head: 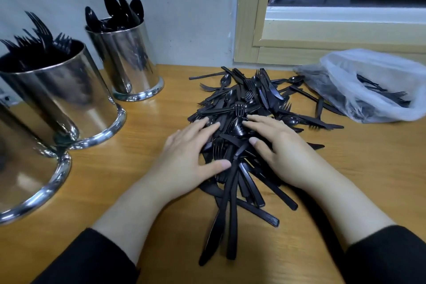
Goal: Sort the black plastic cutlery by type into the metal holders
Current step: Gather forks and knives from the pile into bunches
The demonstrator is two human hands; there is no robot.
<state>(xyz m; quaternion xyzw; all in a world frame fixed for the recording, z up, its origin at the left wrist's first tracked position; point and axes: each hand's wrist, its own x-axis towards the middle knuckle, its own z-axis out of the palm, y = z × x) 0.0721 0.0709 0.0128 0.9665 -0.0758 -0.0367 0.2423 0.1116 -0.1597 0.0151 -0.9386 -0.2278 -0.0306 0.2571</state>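
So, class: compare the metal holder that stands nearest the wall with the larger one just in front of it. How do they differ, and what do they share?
The far holder carries spoons, bowls up; the middle holder carries forks, tines up. The far holder looks narrower, while the middle holder looks wider and stands nearer the person. Both are shiny metal cylinders with a flared base, standing upright on the wooden table, left of the cutlery pile.
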